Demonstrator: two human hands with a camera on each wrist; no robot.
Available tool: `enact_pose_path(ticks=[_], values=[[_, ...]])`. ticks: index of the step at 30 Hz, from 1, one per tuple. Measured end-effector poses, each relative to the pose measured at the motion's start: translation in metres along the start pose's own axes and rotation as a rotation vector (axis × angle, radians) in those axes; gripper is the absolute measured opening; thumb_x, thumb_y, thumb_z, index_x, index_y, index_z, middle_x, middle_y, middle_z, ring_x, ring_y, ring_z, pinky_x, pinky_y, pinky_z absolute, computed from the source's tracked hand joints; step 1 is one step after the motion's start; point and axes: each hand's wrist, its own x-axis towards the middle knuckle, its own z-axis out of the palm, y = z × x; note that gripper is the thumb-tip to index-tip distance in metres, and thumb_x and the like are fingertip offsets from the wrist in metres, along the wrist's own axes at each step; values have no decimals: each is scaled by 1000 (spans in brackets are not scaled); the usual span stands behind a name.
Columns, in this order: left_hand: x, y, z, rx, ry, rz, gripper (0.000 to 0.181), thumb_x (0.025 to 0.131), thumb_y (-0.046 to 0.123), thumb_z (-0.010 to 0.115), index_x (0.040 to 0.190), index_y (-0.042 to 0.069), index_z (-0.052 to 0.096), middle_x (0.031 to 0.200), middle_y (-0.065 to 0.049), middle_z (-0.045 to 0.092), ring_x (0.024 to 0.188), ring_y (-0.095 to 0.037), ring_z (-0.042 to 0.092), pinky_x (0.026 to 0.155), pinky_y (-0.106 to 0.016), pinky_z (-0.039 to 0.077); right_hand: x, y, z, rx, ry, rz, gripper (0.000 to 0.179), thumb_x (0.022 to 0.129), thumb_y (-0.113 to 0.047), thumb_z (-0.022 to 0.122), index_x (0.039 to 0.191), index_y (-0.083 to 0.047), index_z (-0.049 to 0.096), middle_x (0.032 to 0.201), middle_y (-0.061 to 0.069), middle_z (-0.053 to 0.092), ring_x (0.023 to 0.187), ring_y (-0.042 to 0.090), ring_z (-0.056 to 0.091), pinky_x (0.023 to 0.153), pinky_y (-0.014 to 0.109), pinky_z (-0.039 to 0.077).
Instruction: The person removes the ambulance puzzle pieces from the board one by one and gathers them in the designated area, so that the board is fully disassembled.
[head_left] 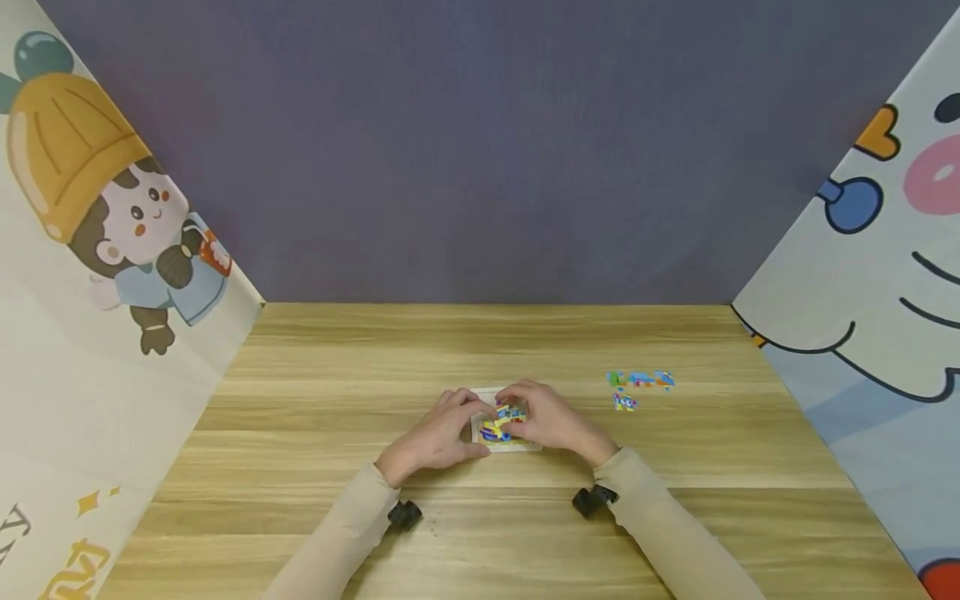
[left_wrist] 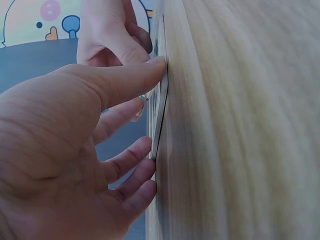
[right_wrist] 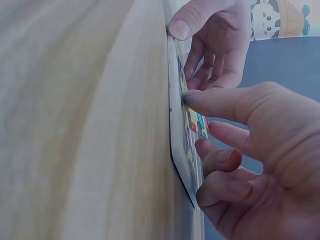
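A small puzzle board (head_left: 517,447) with a pale frame and colourful pieces lies on the table between both hands. My left hand (head_left: 444,435) holds its left side, thumb at the near corner and other fingers toward the far corner, while the index finger reaches over the picture. From the right, my right hand (head_left: 553,421) pinches a colourful puzzle piece (right_wrist: 202,126) between thumb and fingers. That piece stands tilted, close over the board's face in the right wrist view. Fingers cover part of the picture.
Several loose puzzle pieces (head_left: 640,379) lie on the wooden table (head_left: 337,367) to the right of the board, one (head_left: 625,402) a little nearer. A dark panel (head_left: 495,167) rises behind the table, and cartoon-printed panels flank it.
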Motion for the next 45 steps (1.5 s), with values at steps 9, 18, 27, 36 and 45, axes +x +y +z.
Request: enact_pose_path(ticks=[9,18,27,36,45], values=[[2,0,-1,-6,17,-9,38,89,26,87,120,13,68,134,-8,59,124,-29,49,111,-51,46,1,1,-1,6,15,-4,49,88,-27,88,132,-12,72,123,0,72,108,16,65,91,36,56],[1,-1,-2,-24,12,-7,29,90,26,86,113,16,70,136,-8,57,128,-30,48,111,-53,46,4,6,0,53,28,-8,41,88,-21,88,125,-15,71,113,-3,71,97,12,62,82,28,53],[0,0,-1,-24,1,-23,31,90,26,86,115,17,71,138,-8,57,129,-30,48,113,-54,46,0,15,-3,120,14,-34,34,95,-15,81,128,-15,74,109,0,72,64,8,50,57,23,45],[-1,1,0,-20,-1,-31,31,90,25,86,116,16,71,140,-9,57,131,-30,48,114,-54,46,-2,15,-6,124,-9,-54,44,91,-12,84,133,-11,72,111,4,73,60,5,48,55,22,44],[-1,1,-1,-18,-3,-29,32,90,26,86,116,16,71,140,-9,57,131,-30,48,114,-55,45,-2,17,-6,103,-24,-50,46,92,-17,84,136,-11,71,114,3,75,62,4,50,57,21,46]])
